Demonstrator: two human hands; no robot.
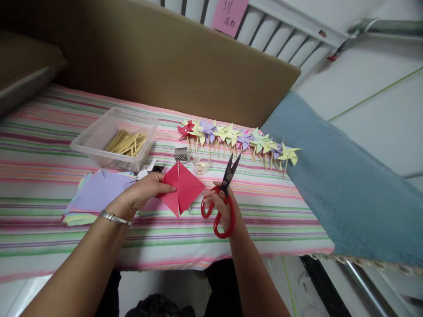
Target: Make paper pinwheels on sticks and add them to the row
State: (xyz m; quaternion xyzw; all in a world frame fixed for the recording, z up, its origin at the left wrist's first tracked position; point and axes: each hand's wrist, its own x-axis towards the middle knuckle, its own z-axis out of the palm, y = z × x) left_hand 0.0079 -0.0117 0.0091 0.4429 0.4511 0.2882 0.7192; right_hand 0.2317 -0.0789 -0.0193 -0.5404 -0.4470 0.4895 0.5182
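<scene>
A square of red paper [191, 187] is pinched at its left side by my left hand [150, 189], thumb on top. Slits run in from its top and bottom corners, and it is turned like a diamond. My right hand [223, 207] holds scissors [226, 187] with red handles, their dark blades parted and pointing up and away, to the right of the paper. Just beyond the paper are a small box of metal pins [181, 154] and a small clear tub [201, 164] with pale bits inside. Under my left forearm lies a stack of coloured paper [99, 193].
A clear plastic bin [87, 143] of wooden sticks [127, 143] stands at the back left. Several paper pinwheels [231, 134] on sticks lie in a row at the back right. A cardboard panel [185, 61] rises behind the striped tablecloth [271, 229]. Blue cloth [343, 185] adjoins on the right.
</scene>
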